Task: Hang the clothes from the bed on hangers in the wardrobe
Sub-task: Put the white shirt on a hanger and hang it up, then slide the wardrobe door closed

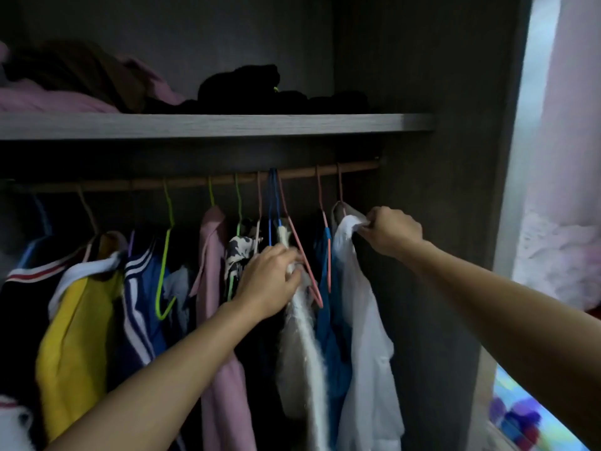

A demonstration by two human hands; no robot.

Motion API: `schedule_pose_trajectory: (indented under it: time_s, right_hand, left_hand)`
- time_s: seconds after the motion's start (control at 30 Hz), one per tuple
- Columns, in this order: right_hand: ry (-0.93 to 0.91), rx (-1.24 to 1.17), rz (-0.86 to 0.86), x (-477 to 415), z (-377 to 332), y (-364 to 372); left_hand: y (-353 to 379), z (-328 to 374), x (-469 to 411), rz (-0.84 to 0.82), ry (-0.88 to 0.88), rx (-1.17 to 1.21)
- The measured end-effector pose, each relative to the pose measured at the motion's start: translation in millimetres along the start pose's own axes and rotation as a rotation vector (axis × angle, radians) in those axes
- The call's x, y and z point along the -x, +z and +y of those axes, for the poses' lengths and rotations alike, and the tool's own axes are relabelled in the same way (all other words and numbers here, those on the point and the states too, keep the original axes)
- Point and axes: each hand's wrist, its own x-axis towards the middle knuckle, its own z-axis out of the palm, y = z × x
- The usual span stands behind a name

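Currently, inside the dark grey wooden wardrobe, a thin brown wooden rail is running left to right beneath a grey shelf board.

Item: a white thin-fabric shirt is hanging at the rail's right end, long axis vertical, collar up and hem pointing down. The right hand is pinching its shoulder cloth, fingers curled tight on the fabric.

Item: a cream fuzzy garment is hanging lengthwise near the middle of the rail, top up, with a blue garment between it and the shirt. The left hand is gripping its upper part with closed fingers, just beside the slanting arm of a pink wire hanger whose hook is sitting over the rail.

Also hanging on the rail, from the left: a yellow-and-white top, a blue white-striped jacket, an empty lime-green wire hanger and a long pink garment.

On the shelf, a heap of black clothes is lying beside a pile of pink and brown cloth.
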Motion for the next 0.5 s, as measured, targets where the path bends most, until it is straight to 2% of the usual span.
schedule_pose_trajectory:
  time_s: [0.17, 0.33, 0.5]
  right_hand:
    - [-0.110, -0.039, -0.067, 95.4, -23.9, -22.6]
    - [-0.250, -0.122, -0.227, 217.3, -62.7, -18.3]
    - [-0.401, -0.187, -0.386, 317.3, -139.5, -16.2]
  left_hand:
    - [-40.8, 21.8, 90.4, 0.028, -0.191, -0.004]
    - [-91.1, 39.7, 226.1, -0.096, -0.392, -0.095]
    - [-180.6, 37.6, 354.8, -0.172, -0.655, -0.245]
